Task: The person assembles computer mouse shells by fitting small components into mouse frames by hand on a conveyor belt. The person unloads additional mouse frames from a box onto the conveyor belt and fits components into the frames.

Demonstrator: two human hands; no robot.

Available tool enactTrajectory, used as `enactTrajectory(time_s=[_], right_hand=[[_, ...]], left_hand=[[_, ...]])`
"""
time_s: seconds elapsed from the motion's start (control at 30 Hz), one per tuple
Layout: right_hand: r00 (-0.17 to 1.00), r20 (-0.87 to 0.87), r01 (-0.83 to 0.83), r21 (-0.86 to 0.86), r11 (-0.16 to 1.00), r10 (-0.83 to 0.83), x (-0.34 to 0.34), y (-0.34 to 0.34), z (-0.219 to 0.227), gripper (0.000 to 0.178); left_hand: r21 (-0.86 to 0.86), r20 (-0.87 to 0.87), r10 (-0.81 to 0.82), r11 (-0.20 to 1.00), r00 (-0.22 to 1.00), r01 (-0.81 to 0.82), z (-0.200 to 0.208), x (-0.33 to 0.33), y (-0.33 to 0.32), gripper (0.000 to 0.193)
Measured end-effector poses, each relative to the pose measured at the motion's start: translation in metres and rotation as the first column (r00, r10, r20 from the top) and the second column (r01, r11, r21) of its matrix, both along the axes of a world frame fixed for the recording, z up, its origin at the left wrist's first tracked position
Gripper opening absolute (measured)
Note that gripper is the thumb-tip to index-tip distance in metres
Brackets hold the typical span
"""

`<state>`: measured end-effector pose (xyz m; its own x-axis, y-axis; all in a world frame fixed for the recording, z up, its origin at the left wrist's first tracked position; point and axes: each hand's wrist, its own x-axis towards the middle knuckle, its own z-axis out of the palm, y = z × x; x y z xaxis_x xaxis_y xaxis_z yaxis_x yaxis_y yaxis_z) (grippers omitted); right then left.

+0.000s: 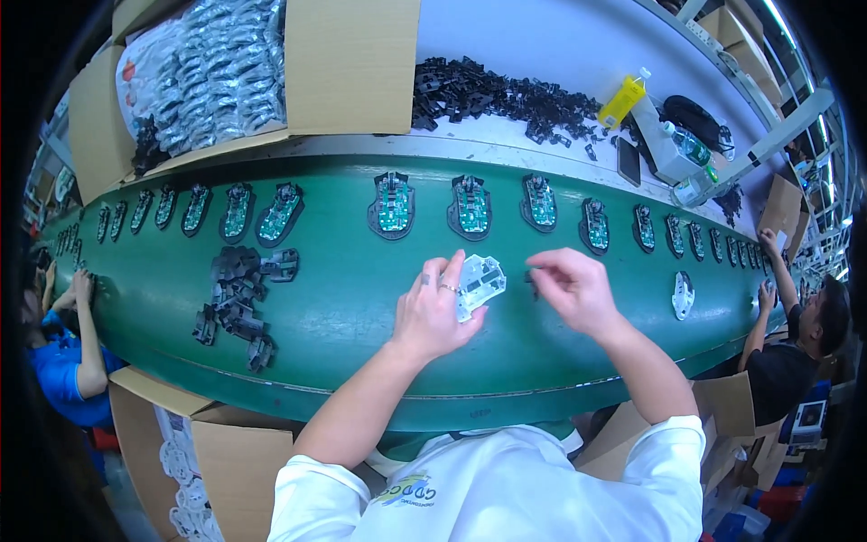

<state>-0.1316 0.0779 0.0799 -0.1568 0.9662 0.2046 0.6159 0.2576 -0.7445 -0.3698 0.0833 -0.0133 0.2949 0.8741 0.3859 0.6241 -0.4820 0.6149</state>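
Right now, both bare hands meet over the long green counter [334, 303], a pale shell between them.
Seen from the head camera, the left hand [430, 312] is closed on a white, angular plastic shell [481, 282], its inner side facing up; the right hand [578, 287] is just beside it, thumb and fingers pinched together on a small dark piece [531, 280], too tiny to make out. Behind them, a row of green circuit boards on rounded black plastic bases [470, 206] stretches along the far side. A loose heap of black plastic parts [239, 298] lies to the left, and a second white plastic shell [684, 295] lies well apart to the right. Beyond the row stand an open brown cardboard box [352, 68] and a yellow bottle [623, 99], with a dark phone [629, 161] lying near the bottle.
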Motion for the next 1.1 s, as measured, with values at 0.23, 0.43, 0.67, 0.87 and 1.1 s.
enactTrajectory(time_s=[0.23,0.43,0.67,0.87,1.1], right_hand=[[0.982,0.078,-0.18,0.095,0.979,0.173,-0.05,0.019,-0.025,0.014],[0.886,0.416,-0.339,0.283,0.897,0.204,-0.059,0.029,-0.023,0.01],[0.772,0.596,-0.434,0.238,0.869,0.222,-0.072,0.038,-0.03,0.004],[0.722,0.661,-0.437,0.208,0.875,0.204,-0.084,0.042,-0.032,0.006],[0.793,0.513,-0.475,0.184,0.861,0.328,-0.082,0.051,-0.023,0.013]], left_hand=[[0.016,0.029,0.046,0.999,0.998,-0.047,-0.002,0.005,0.0,0.093],[0.007,0.033,0.137,0.99,0.99,-0.138,-0.001,-0.002,0.003,0.087],[0.002,0.001,0.154,0.988,0.988,-0.154,0.001,-0.01,0.004,0.081],[0.085,0.061,0.156,0.983,0.986,-0.161,0.003,-0.009,0.005,0.082],[0.021,0.077,0.194,0.98,0.978,-0.196,0.003,-0.015,0.007,0.088]])
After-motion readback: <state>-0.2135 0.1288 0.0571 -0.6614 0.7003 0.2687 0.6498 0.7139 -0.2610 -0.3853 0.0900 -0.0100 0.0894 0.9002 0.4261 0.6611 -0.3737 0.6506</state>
